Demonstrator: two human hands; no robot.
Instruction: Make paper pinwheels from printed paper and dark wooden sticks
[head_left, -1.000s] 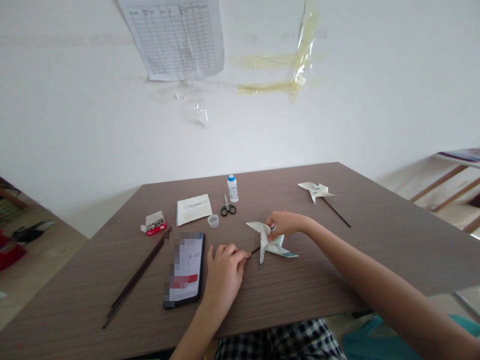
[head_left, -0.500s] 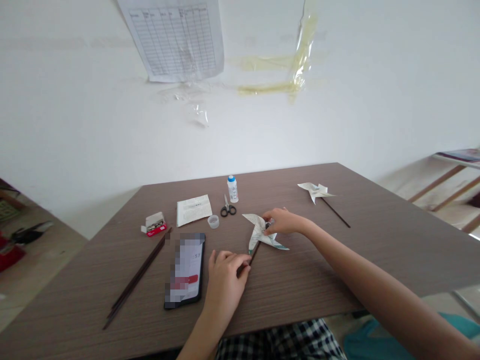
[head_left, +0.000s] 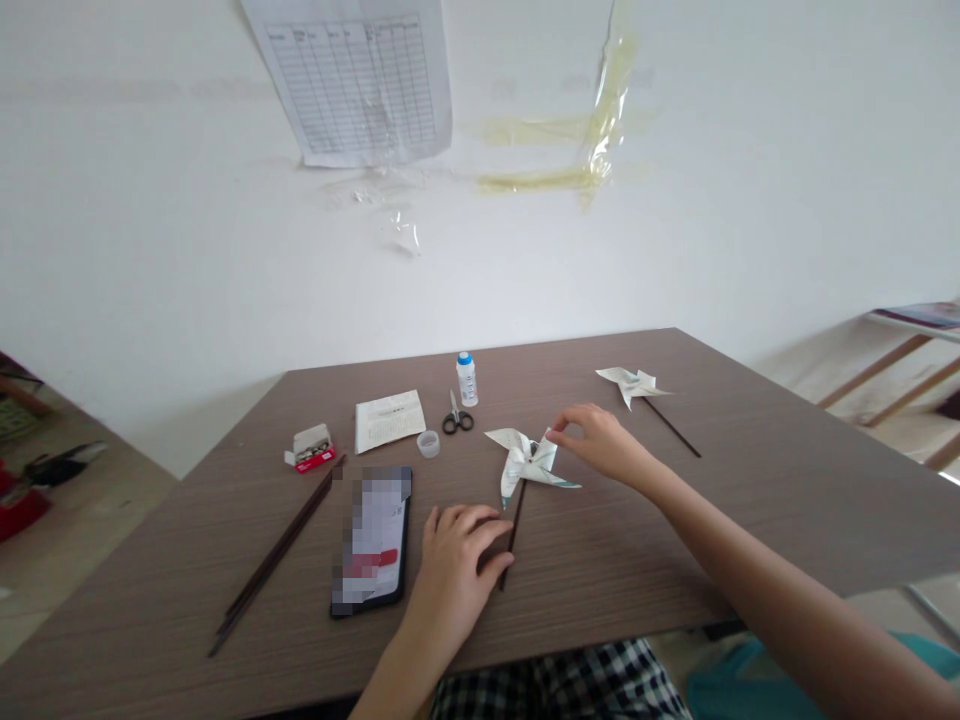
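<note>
A paper pinwheel (head_left: pixel 517 465) made from printed paper lies on the table, its dark stick (head_left: pixel 517 535) pointing toward me. My right hand (head_left: pixel 600 440) reaches in from the right, with thumb and forefinger pinched at the tip of its upper right blade. My left hand (head_left: pixel 461 550) rests on the table left of the stick. Its fingers are apart and curved, the fingertips beside the stick, and nothing is gripped in it. The centre of the pinwheel shows between the blades.
A second pinwheel (head_left: pixel 630 385) lies at the back right. Around the left side are a phone (head_left: pixel 382 540), dark sticks (head_left: pixel 277 555), a small red box (head_left: pixel 313 455), printed paper (head_left: pixel 388 420), a clear cap (head_left: pixel 428 444), scissors (head_left: pixel 457 420) and a white bottle (head_left: pixel 466 380).
My right hand has moved from the pinwheel's centre out to a blade edge at the right. My left fingers have loosened from the stick, which now lies more upright in view.
</note>
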